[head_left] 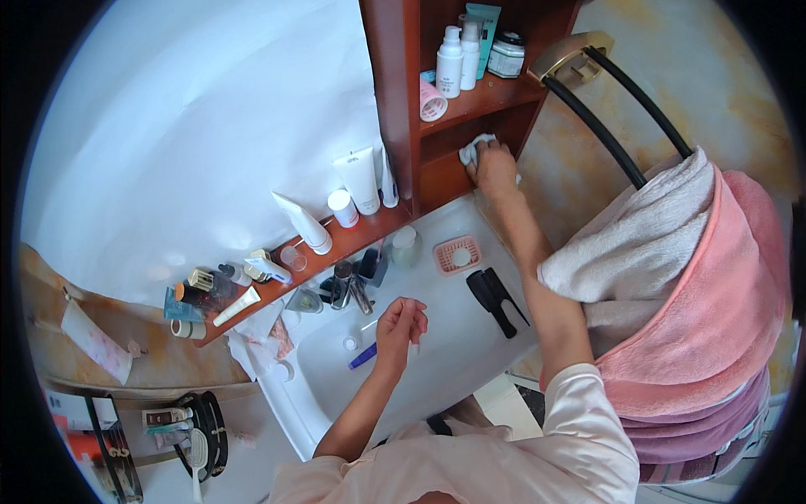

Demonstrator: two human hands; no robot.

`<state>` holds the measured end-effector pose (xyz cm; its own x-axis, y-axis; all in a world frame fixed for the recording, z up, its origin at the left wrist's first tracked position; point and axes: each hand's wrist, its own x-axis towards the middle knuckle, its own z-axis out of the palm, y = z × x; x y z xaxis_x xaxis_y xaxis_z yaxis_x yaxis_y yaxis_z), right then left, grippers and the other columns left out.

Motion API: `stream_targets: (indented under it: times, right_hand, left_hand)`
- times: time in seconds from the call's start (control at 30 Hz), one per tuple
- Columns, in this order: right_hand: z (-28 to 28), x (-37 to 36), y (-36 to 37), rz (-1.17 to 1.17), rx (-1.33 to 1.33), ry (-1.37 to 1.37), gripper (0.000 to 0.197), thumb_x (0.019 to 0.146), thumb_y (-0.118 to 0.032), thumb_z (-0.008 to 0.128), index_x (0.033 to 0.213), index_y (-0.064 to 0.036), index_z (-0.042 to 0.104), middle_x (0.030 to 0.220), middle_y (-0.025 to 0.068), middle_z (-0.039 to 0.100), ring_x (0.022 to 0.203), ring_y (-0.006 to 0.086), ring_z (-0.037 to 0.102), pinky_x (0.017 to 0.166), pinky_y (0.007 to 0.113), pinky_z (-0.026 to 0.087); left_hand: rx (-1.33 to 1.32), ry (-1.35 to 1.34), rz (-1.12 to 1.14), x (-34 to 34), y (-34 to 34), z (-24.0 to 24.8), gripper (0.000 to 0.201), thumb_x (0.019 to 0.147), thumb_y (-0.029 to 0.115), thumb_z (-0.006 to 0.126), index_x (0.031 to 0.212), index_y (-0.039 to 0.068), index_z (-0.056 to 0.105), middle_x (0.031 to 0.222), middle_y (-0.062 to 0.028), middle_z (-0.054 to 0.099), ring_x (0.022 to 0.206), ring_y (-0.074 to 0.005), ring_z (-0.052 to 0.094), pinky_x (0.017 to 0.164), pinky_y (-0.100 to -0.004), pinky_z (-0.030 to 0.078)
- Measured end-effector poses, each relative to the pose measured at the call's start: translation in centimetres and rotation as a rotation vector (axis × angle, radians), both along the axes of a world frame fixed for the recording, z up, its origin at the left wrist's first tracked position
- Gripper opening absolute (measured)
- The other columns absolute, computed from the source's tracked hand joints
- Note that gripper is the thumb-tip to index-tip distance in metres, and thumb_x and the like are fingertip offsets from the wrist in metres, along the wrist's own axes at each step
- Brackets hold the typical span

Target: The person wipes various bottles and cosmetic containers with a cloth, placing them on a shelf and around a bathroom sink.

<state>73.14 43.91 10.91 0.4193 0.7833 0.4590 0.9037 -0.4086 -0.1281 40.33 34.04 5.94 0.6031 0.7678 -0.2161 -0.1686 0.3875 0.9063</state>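
My right hand [495, 170] reaches into the lower compartment of the reddish-brown wooden shelf [445, 181]. Its fingers are closed on a white cloth [477, 149], which is bunched up against the inside of the shelf. My left hand [398, 332] hovers over the white sink [445, 365] with its fingers curled in, and no held thing shows in it. Below that hand, a blue-purple tube [363, 356] lies in the basin near the drain. The dark faucet [359, 296] stands just beyond.
White pump bottles [449, 63] and a dark-lidded jar [507, 55] fill the upper shelf. Tubes and bottles line the wooden ledge [344, 248]. A pink soap dish [457, 254] and black hairbrush [494, 302] sit on the sink's right. Pink and grey towels [672, 336] hang close to my right arm.
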Motion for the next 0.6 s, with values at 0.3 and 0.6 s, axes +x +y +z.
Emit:
stream_targets:
  times: [0.3, 0.6]
  right_hand:
    - [-1.6, -11.4, -5.5, 0.372, 0.261, 0.251, 0.045, 0.07, -0.004, 0.067, 0.114, -0.0014, 0.06, 0.122, 0.0203, 0.056, 0.111, 0.0388, 0.051, 0.097, 0.043, 0.043]
    - [-7.3, -3.1, -5.7, 0.142, 0.914, 0.519, 0.037, 0.082, -0.002, 0.059, 0.119, -0.0007, 0.057, 0.125, 0.0175, 0.055, 0.118, 0.0326, 0.051, 0.102, 0.039, 0.038]
  left_hand:
    - [0.052, -0.069, -0.057, 3.0, 2.0, 1.5, 0.028, 0.103, 0.028, 0.045, 0.095, 0.006, 0.059, 0.065, -0.0006, 0.056, 0.051, -0.0034, 0.039, 0.047, -0.0182, 0.029]
    - [-0.088, -0.115, 0.006, 0.1, 0.8, 0.2, 0.028, 0.103, 0.029, 0.045, 0.094, 0.006, 0.06, 0.065, -0.0013, 0.056, 0.053, -0.0041, 0.041, 0.047, -0.019, 0.029]
